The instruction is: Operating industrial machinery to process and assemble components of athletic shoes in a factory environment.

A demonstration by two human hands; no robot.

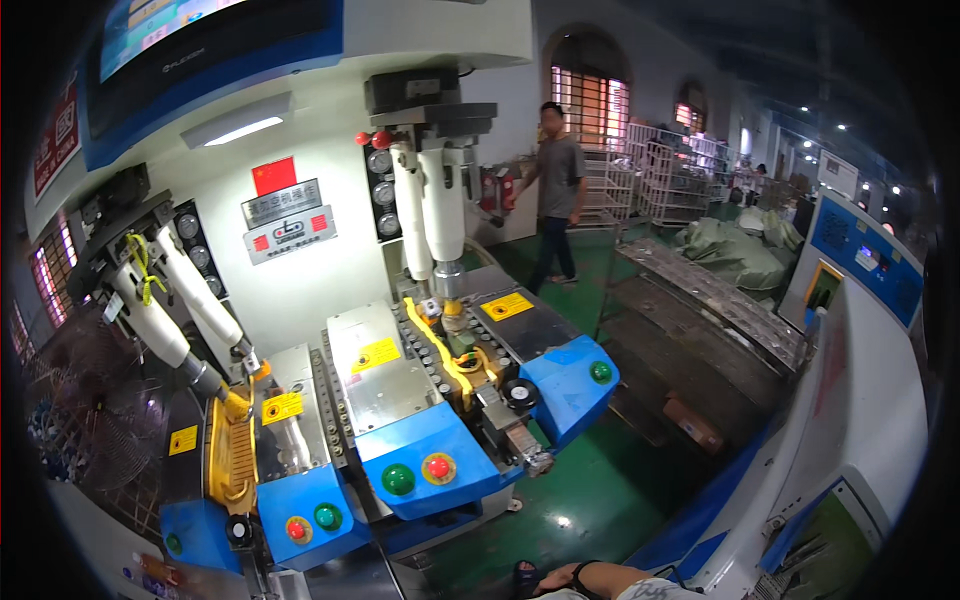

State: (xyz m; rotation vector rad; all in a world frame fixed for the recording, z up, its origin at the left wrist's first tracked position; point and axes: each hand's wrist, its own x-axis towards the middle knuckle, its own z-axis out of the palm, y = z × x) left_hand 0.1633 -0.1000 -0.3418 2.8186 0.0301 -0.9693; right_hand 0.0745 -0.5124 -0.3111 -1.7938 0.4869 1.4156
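Note:
At the lower edge, right of centre, is my right hand [556, 579], with a dark band around the wrist and the forearm coming in from the right. It sits in front of the machine, apart from its blue front panels. How its fingers are set does not show, and I see nothing held. My left hand is out of view. Nearest the hand is a dark sandal [525, 577] on the green floor. The machine has two stations with white cylinders above; a yellow mould [232, 450] is in the left one, and a yellow curved part [440, 345] in the right.
Green button [398, 479] and red button [438, 467] sit on the blue panel. A metal rack [710, 290] stands right of the machine. Beyond it are covered bundles [735, 250]. A person [560, 185] walks behind. A white-and-blue machine [850, 400] stands at right.

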